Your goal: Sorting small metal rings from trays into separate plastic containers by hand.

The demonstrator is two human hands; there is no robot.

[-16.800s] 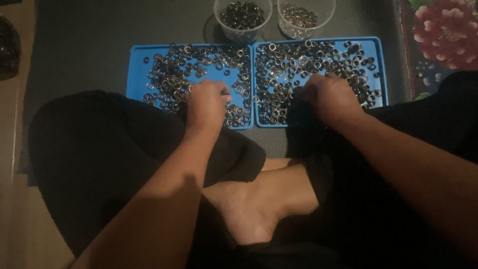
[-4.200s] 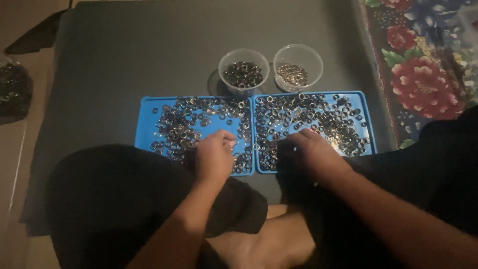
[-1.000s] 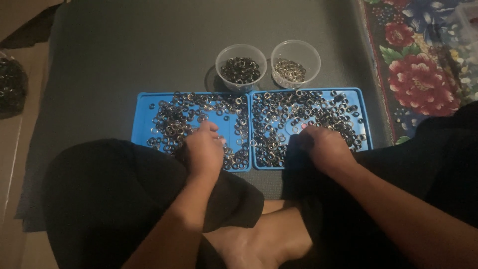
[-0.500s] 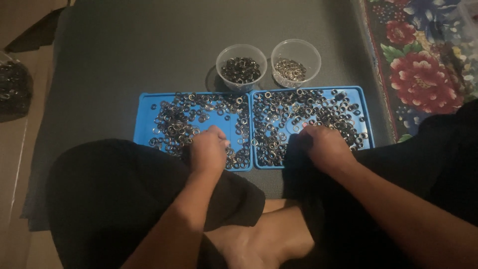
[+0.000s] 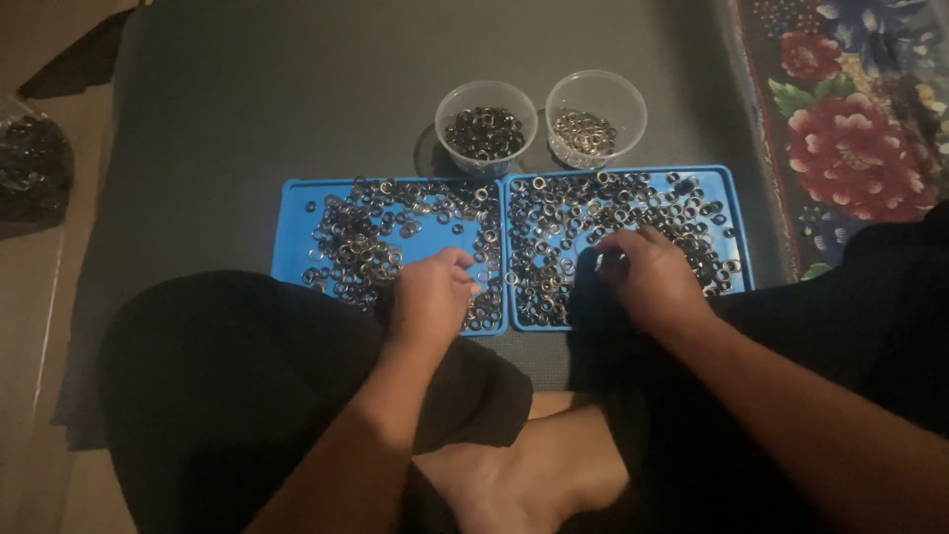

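Small metal rings (image 5: 356, 247) lie scattered across two blue trays (image 5: 297, 213), just before two cups (image 5: 486, 124). Left hand (image 5: 430, 297) and right hand (image 5: 652, 277) rest curled on them, fingertips pinching rings. They look light, stiff and slippery; best nipped by the rim.

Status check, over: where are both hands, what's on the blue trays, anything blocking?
Left hand on left blue tray, right hand on right blue tray, fingers among small metal rings. Grip unclear. Two clear cups behind trays, nothing blocking.
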